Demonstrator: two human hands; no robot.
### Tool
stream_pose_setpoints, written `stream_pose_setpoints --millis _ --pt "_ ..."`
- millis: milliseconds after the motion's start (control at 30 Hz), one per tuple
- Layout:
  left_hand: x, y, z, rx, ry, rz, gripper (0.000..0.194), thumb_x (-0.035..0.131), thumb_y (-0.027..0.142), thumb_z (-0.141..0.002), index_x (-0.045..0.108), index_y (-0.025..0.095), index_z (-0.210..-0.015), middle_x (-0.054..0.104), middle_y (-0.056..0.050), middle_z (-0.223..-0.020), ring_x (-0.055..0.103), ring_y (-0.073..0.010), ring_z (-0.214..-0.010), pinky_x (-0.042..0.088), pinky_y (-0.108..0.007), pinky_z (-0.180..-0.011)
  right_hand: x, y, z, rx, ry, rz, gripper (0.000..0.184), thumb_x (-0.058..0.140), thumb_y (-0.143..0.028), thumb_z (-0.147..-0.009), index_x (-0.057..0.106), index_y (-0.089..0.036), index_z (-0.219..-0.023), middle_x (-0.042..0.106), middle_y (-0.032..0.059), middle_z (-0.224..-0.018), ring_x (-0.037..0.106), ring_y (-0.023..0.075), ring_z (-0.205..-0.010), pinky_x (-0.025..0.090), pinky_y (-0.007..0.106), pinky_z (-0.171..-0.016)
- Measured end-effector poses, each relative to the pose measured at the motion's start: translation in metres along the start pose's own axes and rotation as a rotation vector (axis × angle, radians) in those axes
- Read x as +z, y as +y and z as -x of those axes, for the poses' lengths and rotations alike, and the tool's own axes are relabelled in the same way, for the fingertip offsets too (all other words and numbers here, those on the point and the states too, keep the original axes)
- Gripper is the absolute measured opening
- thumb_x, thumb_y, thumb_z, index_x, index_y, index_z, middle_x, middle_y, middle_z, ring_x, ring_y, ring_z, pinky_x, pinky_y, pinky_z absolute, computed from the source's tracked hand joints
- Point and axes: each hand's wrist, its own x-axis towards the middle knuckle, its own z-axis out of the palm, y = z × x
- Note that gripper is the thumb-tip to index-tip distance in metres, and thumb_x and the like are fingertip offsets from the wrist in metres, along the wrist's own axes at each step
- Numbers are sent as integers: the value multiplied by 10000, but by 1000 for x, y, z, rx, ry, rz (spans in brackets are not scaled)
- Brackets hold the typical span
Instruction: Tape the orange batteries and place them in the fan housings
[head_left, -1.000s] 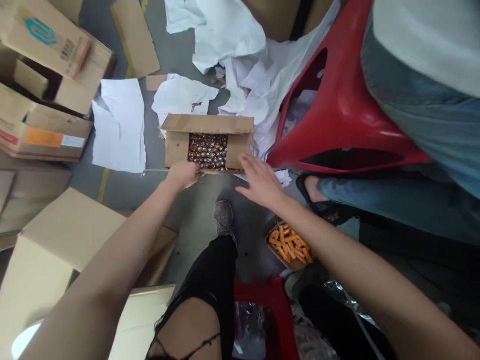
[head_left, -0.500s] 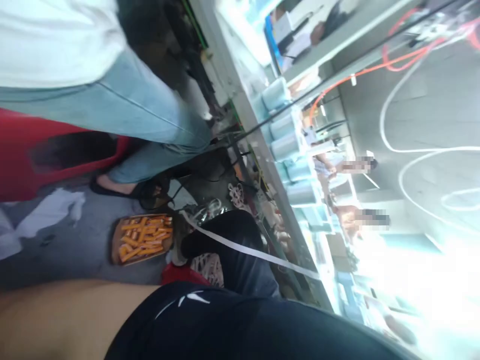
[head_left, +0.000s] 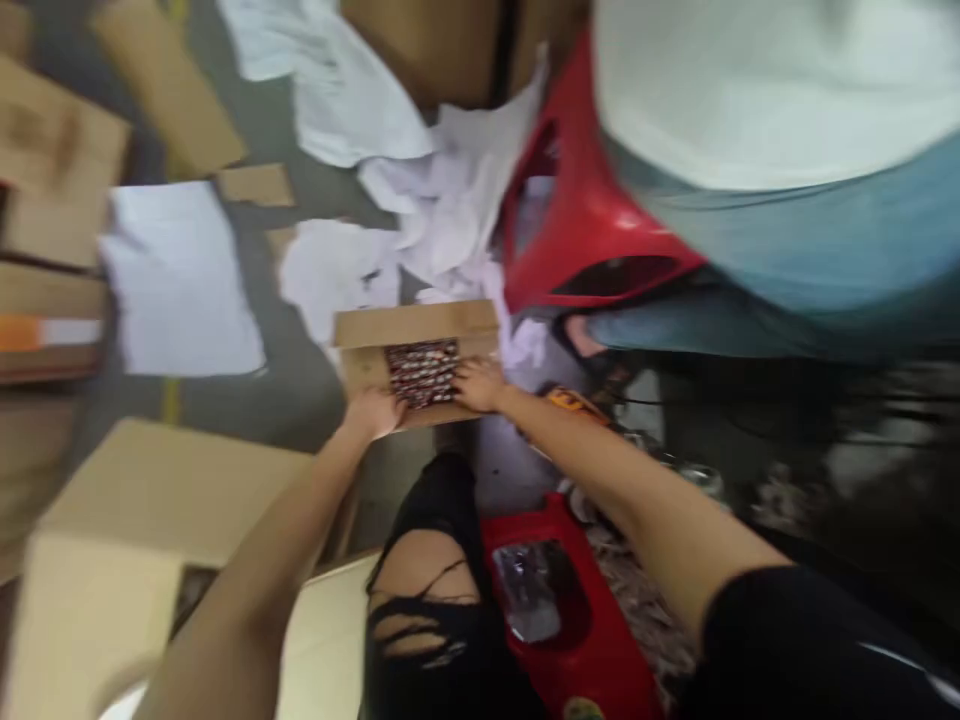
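Observation:
An open cardboard box [head_left: 416, 324] stands low in front of me, its flaps spread. Inside it, small dark red-brown pieces with pale spots [head_left: 421, 372] are packed close together; blur hides their kind. At the box's near left corner is my left hand [head_left: 375, 412], its fingers curled over the edge beside the pieces. My right hand [head_left: 480, 385] lies at the right side of the opening, fingers spread, with the fingertips touching the edge of the packed pieces.
White sheets [head_left: 184, 280] and cardboard pieces lie on the floor. A large carton [head_left: 172, 490] is at left. A red stool [head_left: 600, 215] stands by a seated co-worker [head_left: 787, 220]; another red stool [head_left: 540, 520] is beside my leg. Orange pieces [head_left: 574, 403] lie past my right forearm.
My view has swung from the workbench and the people behind it to the floor on the left. Both my hands and the open cardboard box are now in sight.

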Motion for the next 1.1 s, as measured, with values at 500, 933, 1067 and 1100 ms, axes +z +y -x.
stream_pose_setpoints --millis 500,933,1067,1100 --pt "-1 -49 30 -326 -5 -108 302 535 209 -923 822 115 -933 794 -223 -922 734 -361 -998 494 -534 -968 -31 7 -6 251 -32 82 85 689 -136 -938 730 -154 -866 784 126 -898 759 281 -1008 540 401 -957" --pt "15 -26 -126 -89 393 48 895 711 565 -890 465 95 -1611 467 -254 -1628 414 -468 -1496 300 -615 -1264 -22 34 -98 151 195 291 827 696 -419 -928 431 -69 -1630 478 248 -1631 433 413 -1474 320 524 -1264" --pt "37 -38 -127 10 493 81 727 729 557 -899 607 149 -1488 545 -226 -1554 449 -466 -1444 379 -617 -1205 -9 40 -99 163 194 347 965 751 -569 -881 411 -100 -1653 472 261 -1615 429 460 -1447 292 582 -1252" --pt "44 -39 -126 36 518 96 665 730 533 -909 637 157 -1450 565 -216 -1536 455 -457 -1439 381 -613 -1207 -7 43 -98 142 177 353 946 745 -580 -888 420 -129 -1653 483 252 -1610 446 464 -1432 294 596 -1242"
